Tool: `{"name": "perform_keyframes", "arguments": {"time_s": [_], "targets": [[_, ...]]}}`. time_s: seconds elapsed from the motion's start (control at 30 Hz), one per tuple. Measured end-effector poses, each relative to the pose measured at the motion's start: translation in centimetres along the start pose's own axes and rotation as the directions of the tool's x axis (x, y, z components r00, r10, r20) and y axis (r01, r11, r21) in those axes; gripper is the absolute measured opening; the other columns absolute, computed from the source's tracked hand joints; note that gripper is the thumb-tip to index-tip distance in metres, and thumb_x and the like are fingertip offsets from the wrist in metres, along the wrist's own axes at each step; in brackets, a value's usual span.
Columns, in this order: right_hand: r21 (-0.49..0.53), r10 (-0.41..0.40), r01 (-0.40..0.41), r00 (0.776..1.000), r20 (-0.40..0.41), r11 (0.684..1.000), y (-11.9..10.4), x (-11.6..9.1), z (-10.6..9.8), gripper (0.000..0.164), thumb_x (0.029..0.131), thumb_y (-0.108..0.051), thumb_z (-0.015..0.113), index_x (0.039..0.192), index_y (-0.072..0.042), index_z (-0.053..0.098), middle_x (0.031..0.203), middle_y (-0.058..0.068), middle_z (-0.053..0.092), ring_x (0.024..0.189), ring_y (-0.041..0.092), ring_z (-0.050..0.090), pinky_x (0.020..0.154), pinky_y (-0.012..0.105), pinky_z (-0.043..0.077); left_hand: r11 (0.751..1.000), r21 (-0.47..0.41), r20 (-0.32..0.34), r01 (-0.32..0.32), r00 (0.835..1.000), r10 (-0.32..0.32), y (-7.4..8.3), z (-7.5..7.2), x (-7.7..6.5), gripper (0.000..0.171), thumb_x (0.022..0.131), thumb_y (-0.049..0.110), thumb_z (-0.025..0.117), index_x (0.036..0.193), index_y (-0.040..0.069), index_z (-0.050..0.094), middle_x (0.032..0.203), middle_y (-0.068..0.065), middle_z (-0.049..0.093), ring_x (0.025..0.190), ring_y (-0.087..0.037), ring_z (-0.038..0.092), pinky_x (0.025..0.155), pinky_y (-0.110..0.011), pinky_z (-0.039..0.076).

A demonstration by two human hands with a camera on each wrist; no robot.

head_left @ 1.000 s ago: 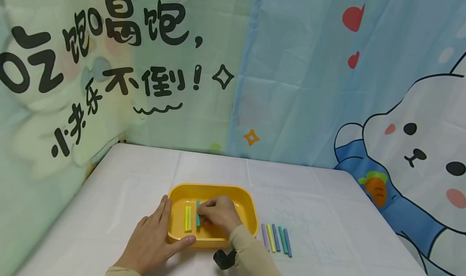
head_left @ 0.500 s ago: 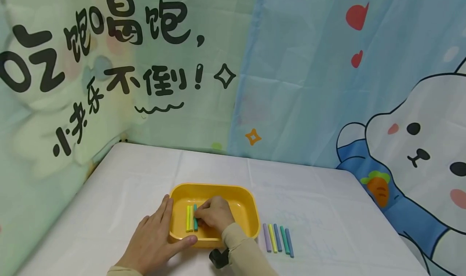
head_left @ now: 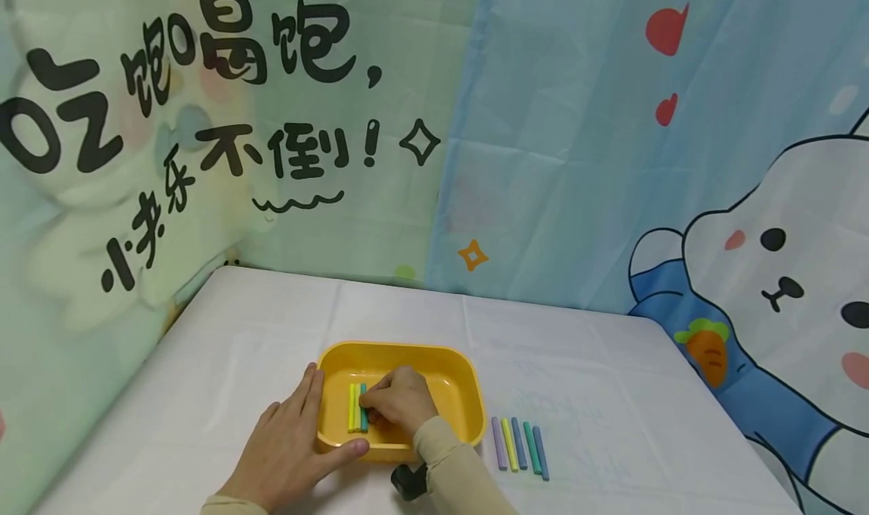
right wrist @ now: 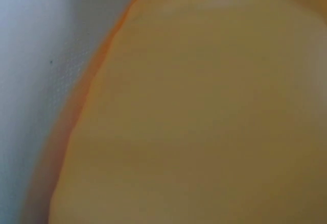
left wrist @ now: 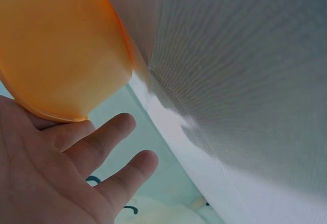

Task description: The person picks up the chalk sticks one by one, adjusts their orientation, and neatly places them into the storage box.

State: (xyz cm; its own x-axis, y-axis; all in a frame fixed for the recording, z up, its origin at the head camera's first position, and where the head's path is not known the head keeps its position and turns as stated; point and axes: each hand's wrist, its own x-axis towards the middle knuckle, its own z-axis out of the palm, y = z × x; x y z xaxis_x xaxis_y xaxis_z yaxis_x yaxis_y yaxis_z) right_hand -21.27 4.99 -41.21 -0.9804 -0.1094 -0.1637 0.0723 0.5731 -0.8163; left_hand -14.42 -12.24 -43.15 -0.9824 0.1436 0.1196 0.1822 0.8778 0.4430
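Note:
A yellow rectangular tray (head_left: 448, 379) stands on the white-covered table. In its left part two yellow sticks (head_left: 351, 408), slim like chalk, lie side by side. Right against them is a teal stick (head_left: 363, 418), and my right hand (head_left: 402, 403) pinches it between thumb and fingers. My left hand (head_left: 288, 439) rests along the tray's left side, fingers straight and thumb at the front rim. In the left wrist view, fingers (left wrist: 102, 140) of that hand lie by the tray's edge (left wrist: 66, 55). The right wrist view holds only the blurred tray (right wrist: 179, 106) and some cloth.
To the right of the tray, a row of several sticks (head_left: 520, 446) in lilac, yellow, blue and green lies on the tablecloth (head_left: 611, 417). A printed curtain (head_left: 543, 160) hangs behind the table. A black wrist piece (head_left: 409, 482) sits below the right sleeve.
My right hand has moved left with the teal stick, bringing it from a gap away to right beside the yellow sticks. The left hand has stayed at the tray's side.

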Motion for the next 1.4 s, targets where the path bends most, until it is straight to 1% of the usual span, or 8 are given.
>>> {"name": "perform_keyframes", "arguments": {"time_s": [0.3, 0.57, 0.7, 0.83, 0.93, 1.1, 1.23, 1.4], "targets": [[-0.004, -0.009, 0.009, 1.0, -0.004, 1.0, 0.7, -0.2, -1.0, 0.014, 0.081, -0.015, 0.081, 0.078, -0.003, 0.074, 0.065, 0.004, 0.068, 0.059, 0.015, 0.063, 0.056, 0.026, 0.053, 1.0, -0.002, -0.007, -0.003, 1.0, 0.003, 0.2, 0.1, -0.1, 0.119, 0.085, 0.083, 0.05, 0.158, -0.006, 0.02, 0.165, -0.02, 0.021, 0.143, -0.036, 0.04, 0.108, -0.059, 0.037], [-0.036, -0.047, 0.045, 0.998, -0.031, 0.998, 1.1, -0.8, -2.6, 0.017, 0.083, -0.021, 0.079, 0.086, -0.004, 0.077, 0.069, 0.002, 0.069, 0.064, 0.015, 0.063, 0.061, 0.028, 0.053, 1.0, -0.004, 0.0, 0.003, 1.0, -0.003, 0.1, 0.2, 0.0, 0.121, 0.083, 0.085, 0.05, 0.158, -0.006, 0.02, 0.165, -0.021, 0.021, 0.143, -0.036, 0.039, 0.109, -0.059, 0.036], [-0.016, -0.051, 0.05, 0.998, -0.039, 0.999, 1.4, -1.2, -3.5, 0.018, 0.084, -0.021, 0.078, 0.089, -0.004, 0.077, 0.07, 0.003, 0.07, 0.064, 0.016, 0.065, 0.061, 0.028, 0.055, 1.0, -0.008, 0.005, 0.008, 1.0, -0.008, 0.1, 0.2, 0.1, 0.122, 0.083, 0.086, 0.049, 0.159, -0.005, 0.019, 0.166, -0.019, 0.02, 0.144, -0.036, 0.038, 0.11, -0.058, 0.036], [0.032, -0.038, 0.039, 0.999, -0.033, 0.999, 1.7, -1.7, -4.6, 0.022, 0.086, -0.022, 0.078, 0.095, -0.003, 0.076, 0.076, 0.004, 0.071, 0.066, 0.016, 0.067, 0.064, 0.03, 0.058, 1.0, -0.007, -0.004, 0.001, 1.0, -0.001, 0.1, 0.3, 0.1, 0.122, 0.083, 0.085, 0.05, 0.158, -0.005, 0.019, 0.166, -0.02, 0.02, 0.144, -0.035, 0.039, 0.109, -0.057, 0.037], [0.061, -0.039, 0.041, 0.999, -0.022, 0.997, 1.6, -2.3, -5.8, 0.025, 0.087, -0.024, 0.078, 0.098, -0.002, 0.076, 0.082, 0.007, 0.072, 0.069, 0.018, 0.069, 0.066, 0.032, 0.06, 1.0, 0.001, -0.029, -0.02, 0.999, 0.02, 0.1, 0.3, -0.1, 0.12, 0.084, 0.083, 0.052, 0.157, -0.006, 0.022, 0.165, -0.021, 0.022, 0.143, -0.036, 0.04, 0.108, -0.056, 0.039], [0.073, -0.087, 0.089, 0.996, -0.028, 0.993, 1.5, -3.3, -7.7, 0.027, 0.089, -0.029, 0.077, 0.1, -0.004, 0.077, 0.086, 0.009, 0.074, 0.074, 0.024, 0.071, 0.069, 0.037, 0.061, 0.999, 0.003, -0.061, -0.039, 0.997, 0.04, 0.1, 0.2, -0.2, 0.118, 0.085, 0.081, 0.054, 0.157, -0.008, 0.024, 0.164, -0.022, 0.025, 0.142, -0.036, 0.042, 0.106, -0.056, 0.041], [0.081, -0.111, 0.115, 0.993, -0.048, 0.99, 1.6, -3.9, -9.0, 0.028, 0.09, -0.03, 0.076, 0.102, -0.004, 0.076, 0.088, 0.011, 0.074, 0.074, 0.028, 0.071, 0.071, 0.039, 0.061, 1.0, -0.003, -0.047, -0.029, 0.998, 0.029, 0.2, 0.2, -0.1, 0.119, 0.084, 0.082, 0.054, 0.157, -0.007, 0.023, 0.164, -0.022, 0.024, 0.141, -0.037, 0.042, 0.107, -0.057, 0.04], [0.073, -0.104, 0.111, 0.99, -0.091, 0.991, 2.0, -4.5, -10.5, 0.024, 0.091, -0.028, 0.076, 0.1, -0.006, 0.077, 0.089, 0.011, 0.073, 0.074, 0.029, 0.071, 0.07, 0.04, 0.06, 1.0, -0.012, -0.027, -0.015, 1.0, 0.015, 0.2, 0.3, -0.1, 0.12, 0.083, 0.083, 0.053, 0.159, -0.004, 0.018, 0.165, -0.021, 0.022, 0.14, -0.038, 0.043, 0.109, -0.057, 0.038]]}}
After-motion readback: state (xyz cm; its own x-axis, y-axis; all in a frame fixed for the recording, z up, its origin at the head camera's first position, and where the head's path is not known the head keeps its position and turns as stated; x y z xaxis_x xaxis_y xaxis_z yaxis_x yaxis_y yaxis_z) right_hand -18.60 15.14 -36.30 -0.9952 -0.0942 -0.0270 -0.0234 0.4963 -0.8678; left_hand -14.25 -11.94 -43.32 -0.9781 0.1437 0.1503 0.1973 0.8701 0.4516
